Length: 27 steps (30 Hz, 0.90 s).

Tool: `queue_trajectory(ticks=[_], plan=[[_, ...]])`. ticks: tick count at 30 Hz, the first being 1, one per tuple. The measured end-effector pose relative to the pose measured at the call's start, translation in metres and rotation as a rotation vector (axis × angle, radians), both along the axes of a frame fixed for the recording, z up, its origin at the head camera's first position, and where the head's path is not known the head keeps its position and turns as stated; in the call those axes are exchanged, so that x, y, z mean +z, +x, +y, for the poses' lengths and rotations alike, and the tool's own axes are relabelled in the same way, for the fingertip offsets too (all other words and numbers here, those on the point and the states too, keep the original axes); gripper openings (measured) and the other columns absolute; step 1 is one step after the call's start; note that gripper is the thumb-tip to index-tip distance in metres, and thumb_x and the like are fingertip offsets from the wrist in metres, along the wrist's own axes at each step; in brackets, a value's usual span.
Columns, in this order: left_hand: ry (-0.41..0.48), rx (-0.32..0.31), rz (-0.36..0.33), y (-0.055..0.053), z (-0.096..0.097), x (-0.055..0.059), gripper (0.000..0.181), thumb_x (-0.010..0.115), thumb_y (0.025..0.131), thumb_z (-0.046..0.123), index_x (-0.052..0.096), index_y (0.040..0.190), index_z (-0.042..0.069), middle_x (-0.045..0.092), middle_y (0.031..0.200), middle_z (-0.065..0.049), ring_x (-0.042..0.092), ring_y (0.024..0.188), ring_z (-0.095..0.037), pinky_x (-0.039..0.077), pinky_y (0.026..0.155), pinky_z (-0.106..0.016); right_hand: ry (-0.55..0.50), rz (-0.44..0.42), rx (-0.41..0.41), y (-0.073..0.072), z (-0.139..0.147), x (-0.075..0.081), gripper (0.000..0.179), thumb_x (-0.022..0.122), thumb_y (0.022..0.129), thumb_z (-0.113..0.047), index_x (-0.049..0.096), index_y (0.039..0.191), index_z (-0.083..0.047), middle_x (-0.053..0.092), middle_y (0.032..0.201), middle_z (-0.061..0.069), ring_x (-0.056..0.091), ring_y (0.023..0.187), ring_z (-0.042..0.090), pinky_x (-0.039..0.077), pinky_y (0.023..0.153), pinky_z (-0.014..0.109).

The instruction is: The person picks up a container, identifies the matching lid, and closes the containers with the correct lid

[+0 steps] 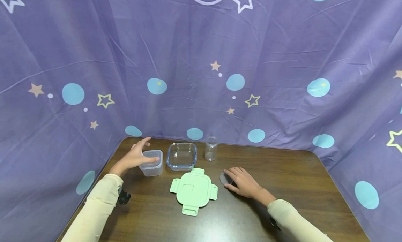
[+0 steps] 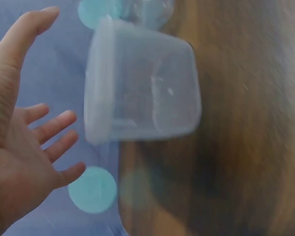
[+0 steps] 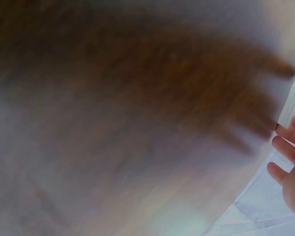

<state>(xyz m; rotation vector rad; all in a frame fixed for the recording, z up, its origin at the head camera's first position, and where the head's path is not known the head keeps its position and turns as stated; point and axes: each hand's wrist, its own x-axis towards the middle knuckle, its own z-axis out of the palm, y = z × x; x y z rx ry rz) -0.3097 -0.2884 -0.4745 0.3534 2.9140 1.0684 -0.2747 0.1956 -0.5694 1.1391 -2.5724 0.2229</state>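
Across the table point(image 1: 289, 175), the left hand point(image 1: 136, 156) holds its fingers apart by a seemingly lidded plastic box point(image 1: 152, 171), the right hand point(image 1: 245, 183) partly covers a grey disc point(image 1: 224, 178), grip impossible to tell, and 1 glass dish point(image 1: 180, 168) sits uncovered, green lid point(image 1: 194, 190) not yet on.

The head camera looks forward and down over most of the counter point(image 1: 298, 179) to the curtain point(image 1: 194, 43). Of 2 closer wrist views, the left faces a tub point(image 2: 142, 88), sharing it with the head view; the right looks past a near blur toward fingers point(image 3: 286, 148).
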Motion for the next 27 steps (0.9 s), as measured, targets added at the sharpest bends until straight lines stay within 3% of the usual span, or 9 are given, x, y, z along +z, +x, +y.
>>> queue_trajectory(ticks=[8,16,22,27], plan=[[0.089,0.033,0.090,-0.013,0.041,0.016,0.106,0.083,0.081,0.046,0.024,0.160,0.007,0.049,0.149,-0.023,0.036,0.140,-0.043,0.032,0.114,-0.065,-0.002,-0.029,-0.012,0.000,0.001,0.000,0.057,0.070,0.094,-0.042,0.061,0.137,-0.004,0.066,0.123,0.008,0.063,0.114,0.026,0.052,0.100,0.047],[0.156,-0.030,0.121,-0.017,0.094,0.026,0.095,0.081,0.085,0.043,0.030,0.159,0.013,0.055,0.145,-0.015,0.037,0.141,-0.038,0.035,0.115,-0.062,0.005,-0.045,-0.010,0.002,0.001,0.002,0.058,0.069,0.095,-0.043,0.061,0.138,-0.005,0.066,0.124,0.008,0.063,0.116,0.025,0.052,0.101,0.048],[0.155,-0.087,0.135,-0.024,0.128,0.025,0.089,0.081,0.086,0.038,0.034,0.158,0.012,0.059,0.142,-0.015,0.041,0.137,-0.037,0.037,0.114,-0.060,-0.007,-0.051,-0.010,0.001,0.000,0.003,0.057,0.070,0.095,-0.042,0.061,0.136,-0.004,0.066,0.122,0.008,0.063,0.114,0.025,0.052,0.100,0.048],[0.159,-0.116,0.107,-0.029,0.150,0.022,0.086,0.080,0.087,0.037,0.035,0.157,0.014,0.058,0.142,-0.014,0.043,0.137,-0.036,0.039,0.113,-0.059,-0.010,-0.046,-0.007,-0.001,0.000,0.002,0.056,0.070,0.094,-0.042,0.062,0.136,-0.004,0.066,0.120,0.007,0.064,0.111,0.024,0.052,0.098,0.047]])
